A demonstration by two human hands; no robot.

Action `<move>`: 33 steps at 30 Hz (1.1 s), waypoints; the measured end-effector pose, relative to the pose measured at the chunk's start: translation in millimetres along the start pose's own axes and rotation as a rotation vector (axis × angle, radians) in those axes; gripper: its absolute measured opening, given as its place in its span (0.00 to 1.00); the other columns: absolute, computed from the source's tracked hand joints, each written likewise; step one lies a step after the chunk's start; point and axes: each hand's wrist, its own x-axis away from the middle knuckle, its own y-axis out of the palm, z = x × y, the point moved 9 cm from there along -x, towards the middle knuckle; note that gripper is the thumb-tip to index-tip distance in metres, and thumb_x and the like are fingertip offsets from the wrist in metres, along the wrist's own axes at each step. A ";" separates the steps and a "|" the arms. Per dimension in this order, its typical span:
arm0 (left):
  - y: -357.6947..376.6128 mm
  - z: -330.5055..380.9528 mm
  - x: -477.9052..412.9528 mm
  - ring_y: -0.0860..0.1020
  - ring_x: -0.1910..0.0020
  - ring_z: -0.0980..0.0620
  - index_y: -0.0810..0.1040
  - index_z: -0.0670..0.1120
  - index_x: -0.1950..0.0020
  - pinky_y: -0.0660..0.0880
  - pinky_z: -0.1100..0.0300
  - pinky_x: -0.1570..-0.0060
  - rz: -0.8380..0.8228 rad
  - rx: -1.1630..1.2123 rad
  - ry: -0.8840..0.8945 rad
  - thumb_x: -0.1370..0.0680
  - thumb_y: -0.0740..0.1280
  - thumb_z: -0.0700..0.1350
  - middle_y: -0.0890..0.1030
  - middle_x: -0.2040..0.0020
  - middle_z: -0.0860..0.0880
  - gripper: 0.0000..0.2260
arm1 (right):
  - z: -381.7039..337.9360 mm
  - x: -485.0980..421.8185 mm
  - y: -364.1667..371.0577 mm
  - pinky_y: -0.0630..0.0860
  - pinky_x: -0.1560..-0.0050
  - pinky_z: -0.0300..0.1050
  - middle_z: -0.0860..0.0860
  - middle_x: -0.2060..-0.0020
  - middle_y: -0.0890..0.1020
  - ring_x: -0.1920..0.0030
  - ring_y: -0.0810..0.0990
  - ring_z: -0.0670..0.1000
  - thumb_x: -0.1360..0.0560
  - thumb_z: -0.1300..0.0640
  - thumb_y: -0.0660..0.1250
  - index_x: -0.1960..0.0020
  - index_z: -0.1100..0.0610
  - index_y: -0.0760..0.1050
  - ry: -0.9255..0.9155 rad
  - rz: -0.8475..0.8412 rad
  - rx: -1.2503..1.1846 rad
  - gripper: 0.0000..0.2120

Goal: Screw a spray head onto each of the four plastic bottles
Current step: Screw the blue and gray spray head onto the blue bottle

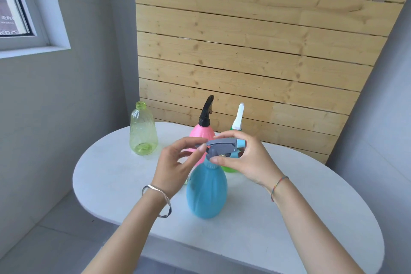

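Your right hand point(246, 158) has its fingers wrapped round the grey spray head point(224, 145) with the light-blue nozzle tip, seated on the neck of the blue bottle point(206, 191). That bottle stands upright, centre of the white oval table point(289, 207). Your left hand point(178, 167) has loosely curled fingers, thumb and forefinger tips touching the head's rear end. Behind: pink bottle point(201, 135) with black spray head point(206, 110) on; green bottle point(229, 168) with white spray head point(239, 115), mostly hidden by your right hand. Far left, well apart, a clear yellow-green bottle point(143, 131) stands with no head. Whether the grey head is fully tight, cannot tell.
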 end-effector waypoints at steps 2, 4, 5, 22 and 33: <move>-0.8 -0.8 -0.9 0.80 0.60 0.63 0.81 0.53 0.55 0.74 0.72 0.58 0.021 -0.017 0.016 0.28 0.71 0.42 0.84 0.61 0.62 0.06 | 12.6 2.1 1.6 0.78 0.51 0.36 0.45 0.53 0.85 0.51 0.82 0.44 0.37 0.58 0.79 0.48 0.48 0.79 0.026 -0.023 -0.166 0.20; -2.1 -1.4 -2.2 0.79 0.61 0.63 0.81 0.53 0.56 0.75 0.72 0.59 0.032 -0.006 0.025 0.29 0.72 0.41 0.84 0.62 0.62 0.07 | 27.6 7.5 9.3 0.76 0.45 0.37 0.45 0.47 0.84 0.44 0.80 0.44 0.34 0.60 0.75 0.44 0.50 0.78 0.057 -0.097 -0.383 0.20; -2.4 -0.7 -2.4 0.80 0.61 0.63 0.81 0.54 0.56 0.75 0.72 0.59 0.028 0.008 0.029 0.30 0.72 0.43 0.84 0.61 0.62 0.06 | 35.0 11.3 15.9 0.75 0.43 0.37 0.46 0.43 0.82 0.40 0.78 0.45 0.33 0.61 0.73 0.41 0.51 0.76 0.081 -0.146 -0.457 0.21; 34.0 -91.9 37.6 0.73 0.38 0.57 0.59 0.60 0.31 0.73 0.54 0.37 -0.604 -0.361 -0.326 0.41 0.80 0.55 0.72 0.37 0.57 0.44 | 55.2 14.7 50.9 0.71 0.35 0.47 0.50 0.45 0.82 0.43 0.78 0.48 0.33 0.57 0.74 0.41 0.54 0.78 0.123 -0.039 -0.631 0.20; 34.0 -94.6 38.6 0.74 0.39 0.55 0.61 0.56 0.30 0.74 0.53 0.38 -0.607 -0.373 -0.339 0.42 0.79 0.56 0.74 0.38 0.55 0.45 | 59.4 14.7 53.8 0.73 0.45 0.44 0.49 0.54 0.82 0.50 0.79 0.49 0.34 0.59 0.71 0.51 0.54 0.77 0.149 -0.057 -0.627 0.12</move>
